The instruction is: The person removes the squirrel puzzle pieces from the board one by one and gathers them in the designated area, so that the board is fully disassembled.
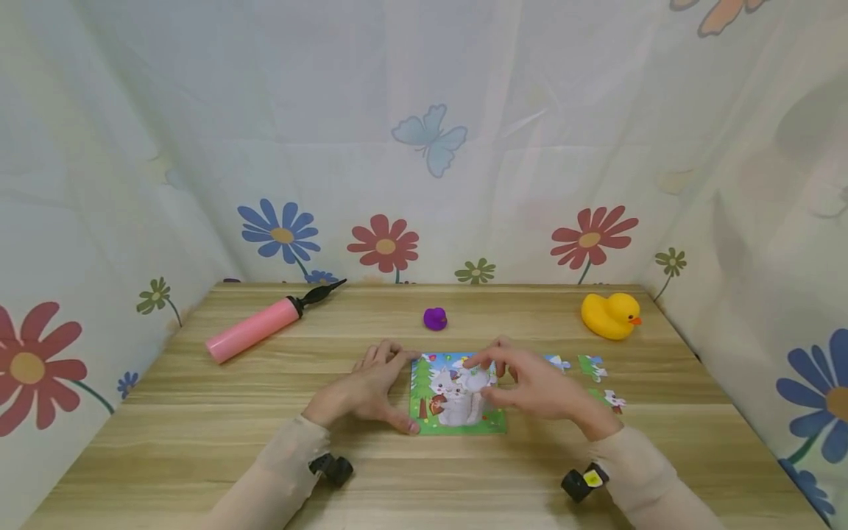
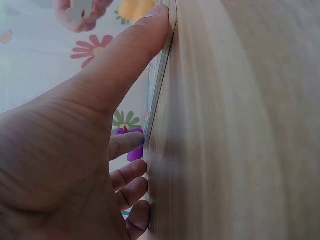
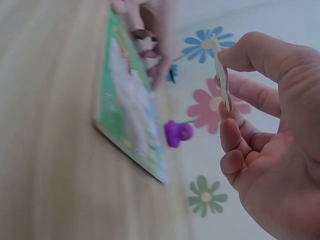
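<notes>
A: Which step is shown?

B: A flat, knobbed puzzle piece [image 3: 221, 70] is pinched in the right hand [image 1: 539, 386] above the puzzle board [image 1: 433, 423], which lies mid-surface; its left edge is steadied by the spread, straight fingers of the left hand [image 1: 367, 390].

A: What is called for next?

B: Judged from this, the piece must be turned flat and matched to its gap; thin glossy card on a grained wooden surface [image 1: 424, 486] is seen; loose pieces [image 1: 592, 366] lie just right.

Light wooden bench [image 1: 199, 442] with toys and a puzzle on it

A pink cylindrical air pump [image 1: 255, 328] lies at the far left, a small purple toy [image 1: 435, 319] at mid-back, a yellow rubber duck [image 1: 610, 315] far right; the square animal-picture puzzle board [image 1: 457, 401] lies centre, with loose cardboard puzzle pieces [image 1: 592, 366] just to its right.
</notes>
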Tool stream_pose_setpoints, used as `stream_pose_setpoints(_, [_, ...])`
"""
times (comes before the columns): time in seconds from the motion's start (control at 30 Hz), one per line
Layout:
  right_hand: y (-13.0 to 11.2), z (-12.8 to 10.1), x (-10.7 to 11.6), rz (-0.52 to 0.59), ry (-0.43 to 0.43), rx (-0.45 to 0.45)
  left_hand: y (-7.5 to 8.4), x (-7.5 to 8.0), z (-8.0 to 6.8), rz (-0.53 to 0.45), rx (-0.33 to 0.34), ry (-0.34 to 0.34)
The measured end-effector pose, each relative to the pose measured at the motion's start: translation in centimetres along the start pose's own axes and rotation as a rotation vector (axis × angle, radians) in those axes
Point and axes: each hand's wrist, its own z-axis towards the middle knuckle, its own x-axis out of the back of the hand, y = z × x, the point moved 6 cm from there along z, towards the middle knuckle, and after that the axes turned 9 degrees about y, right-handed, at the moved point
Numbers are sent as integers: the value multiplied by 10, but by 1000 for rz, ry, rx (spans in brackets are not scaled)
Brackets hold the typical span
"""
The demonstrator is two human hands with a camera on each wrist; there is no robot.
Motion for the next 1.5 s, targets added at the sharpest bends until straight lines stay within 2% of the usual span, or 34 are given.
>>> stream_pose_setpoints(0.2, [-2, -5, 32, -7, 64, 14, 0, -1, 0, 0, 3, -2])
stream_pose_setpoints(0.43, [-1, -17, 68, -68, 131, 39, -1, -1, 0, 4, 6, -1])
stream_pose_setpoints(0.77, [7, -38, 96, -124, 177, -2, -2, -1, -1, 8, 11, -2])
stream_pose_setpoints(1.1, [19, -59, 103, -160, 199, 29, 1, 0, -1, 11, 11, -4])
stream_pose_setpoints(1.27, [27, -72, 99, -110, 180, -3, 1, -1, 1, 10, 7, 0])
stream_pose_setpoints(1.5, [41, -90, 88, -113, 172, -19, 0, -1, -1, 14, 18, -2])
